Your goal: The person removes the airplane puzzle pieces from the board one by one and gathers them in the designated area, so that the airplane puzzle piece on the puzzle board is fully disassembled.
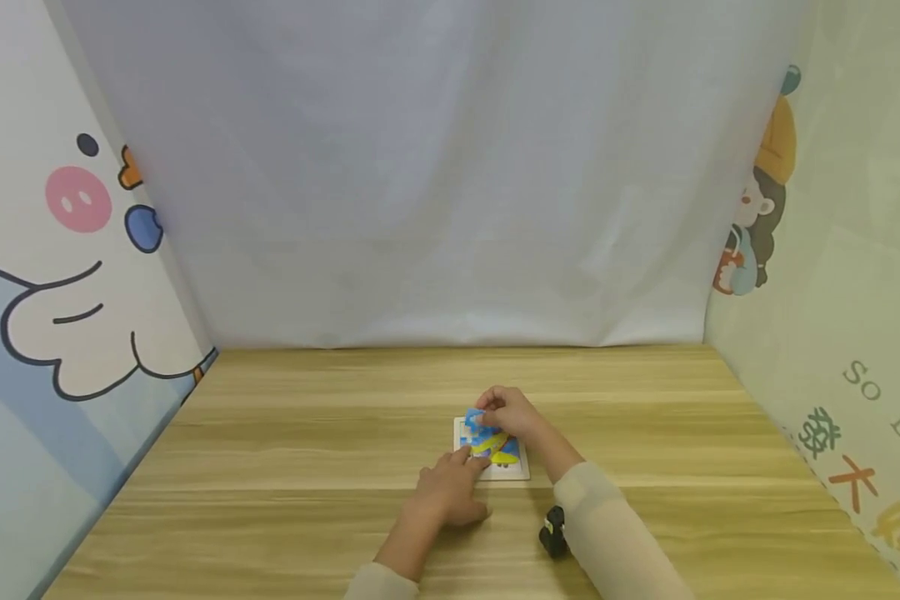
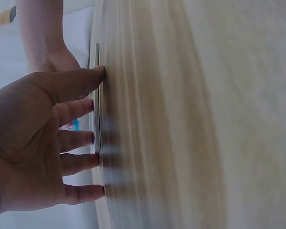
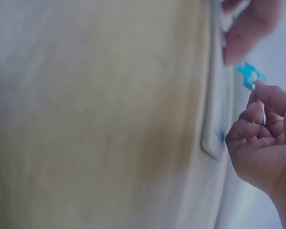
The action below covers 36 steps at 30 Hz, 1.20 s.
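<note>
A jigsaw puzzle in a white tray point(image 1: 521, 476) lies on the table, its picture blue and yellow. Over its far left part, my right hand point(image 1: 513, 412) pinches a blue and white puzzle piece point(image 3: 250, 75) between thumb and fingers. The piece is raised and tilted above the tray in the right wrist view. My left hand point(image 1: 450, 490) rests at the tray's near left side, fingers extended and spread, some fingertips on the tray and others on the table. In the left wrist view the tray point(image 2: 97, 119) shows only edge-on, behind those fingers.
A small black object point(image 1: 552, 533) stands beside the right sleeve, partly covered by it. The wood-grain table point(image 1: 307, 433) ends at a pale hanging cloth point(image 1: 450, 208). Printed panels stand on the left and right.
</note>
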### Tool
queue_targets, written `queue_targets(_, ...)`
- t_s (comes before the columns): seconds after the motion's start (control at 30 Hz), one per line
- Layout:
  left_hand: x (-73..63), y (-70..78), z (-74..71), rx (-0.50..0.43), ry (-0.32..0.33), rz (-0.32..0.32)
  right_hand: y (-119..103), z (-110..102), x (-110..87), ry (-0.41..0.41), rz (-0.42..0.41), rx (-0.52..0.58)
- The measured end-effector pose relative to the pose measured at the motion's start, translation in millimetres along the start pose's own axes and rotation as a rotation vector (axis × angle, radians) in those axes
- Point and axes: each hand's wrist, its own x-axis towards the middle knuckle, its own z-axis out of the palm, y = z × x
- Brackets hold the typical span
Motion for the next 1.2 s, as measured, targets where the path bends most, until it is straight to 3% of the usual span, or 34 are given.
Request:
queue_targets(0.1,-0.7,-0.1,1.8,-0.012,-0.004,-0.004,1.8,-5.2,-3.8,-0.008,-0.015,0.05)
queue_targets(0.3,-3.7,-1.0,3.1,-0.01,-0.007,-0.006,3.5,-6.6,-7.3,-0.037,-0.04,0.044)
queue_targets(0.8,6.3,0.6,2.0,0.001,0.021,-0.015,6.2,-22.9,-23.2,-0.012,-0.069,0.074)
queue_targets(1.03,4.0,3.2,2.8,0.008,0.0,-0.025,15.3,-37.6,-30.0,0.042,-0.017,0.033)
queue_targets(1.2,3.5,3.2,4.6,0.005,0.022,-0.02,21.9,-49.0,-32.8,0.064,0.013,0.027)
